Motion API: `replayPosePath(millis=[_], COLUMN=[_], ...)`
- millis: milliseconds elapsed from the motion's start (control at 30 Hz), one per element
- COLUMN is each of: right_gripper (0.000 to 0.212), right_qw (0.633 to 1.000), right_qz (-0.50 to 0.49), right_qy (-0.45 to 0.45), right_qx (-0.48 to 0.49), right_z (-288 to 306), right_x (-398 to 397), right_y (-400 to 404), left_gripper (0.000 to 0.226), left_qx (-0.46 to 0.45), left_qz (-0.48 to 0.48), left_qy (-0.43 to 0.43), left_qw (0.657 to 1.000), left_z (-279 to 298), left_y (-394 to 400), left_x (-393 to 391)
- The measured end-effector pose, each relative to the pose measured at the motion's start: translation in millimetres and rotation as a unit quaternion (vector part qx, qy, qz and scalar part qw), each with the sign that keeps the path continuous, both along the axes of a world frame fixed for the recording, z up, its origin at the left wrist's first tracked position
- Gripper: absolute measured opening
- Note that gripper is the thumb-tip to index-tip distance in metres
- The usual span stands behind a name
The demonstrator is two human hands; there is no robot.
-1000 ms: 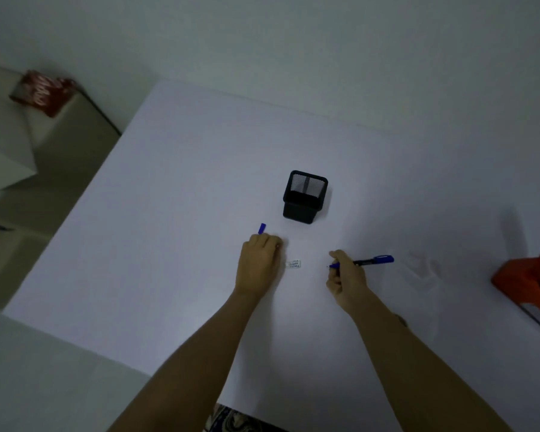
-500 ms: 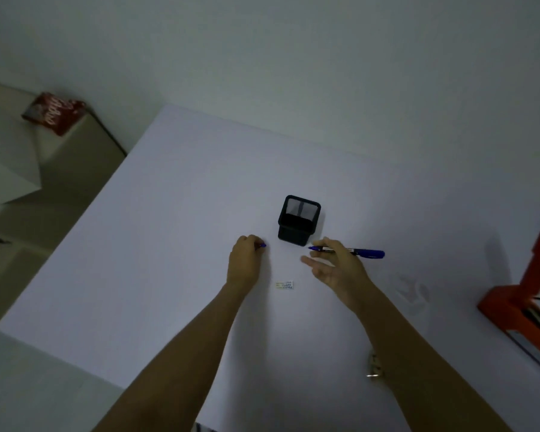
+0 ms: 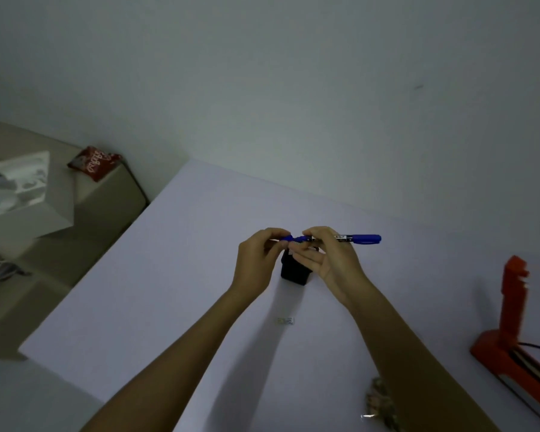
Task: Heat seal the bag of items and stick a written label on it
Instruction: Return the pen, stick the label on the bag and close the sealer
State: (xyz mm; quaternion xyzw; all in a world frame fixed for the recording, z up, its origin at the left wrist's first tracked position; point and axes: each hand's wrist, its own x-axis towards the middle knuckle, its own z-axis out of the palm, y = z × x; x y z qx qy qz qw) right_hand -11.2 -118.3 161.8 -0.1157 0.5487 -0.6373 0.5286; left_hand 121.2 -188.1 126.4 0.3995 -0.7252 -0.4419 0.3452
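Both hands have risen off the white table [image 3: 169, 275] and met above the black mesh pen holder [image 3: 295, 274]: the right hand [image 3: 328, 260] grips the slim blue marker [image 3: 356, 238], and the left hand [image 3: 256, 260] pinches its cap [image 3: 289, 238]. Nearer than the holder lies the small paper label [image 3: 286, 320].

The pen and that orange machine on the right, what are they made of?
The pen looks like smooth blue plastic with a printed paper band, though the dim light leaves this unsure. The machine seems to be painted metal or hard plastic: a flat, even orange coat with sharp edges; which one cannot be told.
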Motion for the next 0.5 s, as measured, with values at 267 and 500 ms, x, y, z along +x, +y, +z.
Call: replayPosePath(millis=[267, 500], right_gripper=[0.009, 0.031], right_qw=[0.999, 0.993], right_qz=[0.014, 0.031], right_qy=[0.032, 0.114], right_qx=[-0.015, 0.009], right_z=[17, 24], right_x=[0, -1], right_y=[10, 16], left_gripper=[0.018, 0.022], left_qx=[-0.072, -0.008], left_qz=[-0.03, -0.136], left_qy=[-0.016, 0.013], left_qw=[0.997, 0.991], left_z=[27, 71], left_y=[10, 25], left_x=[5, 13])
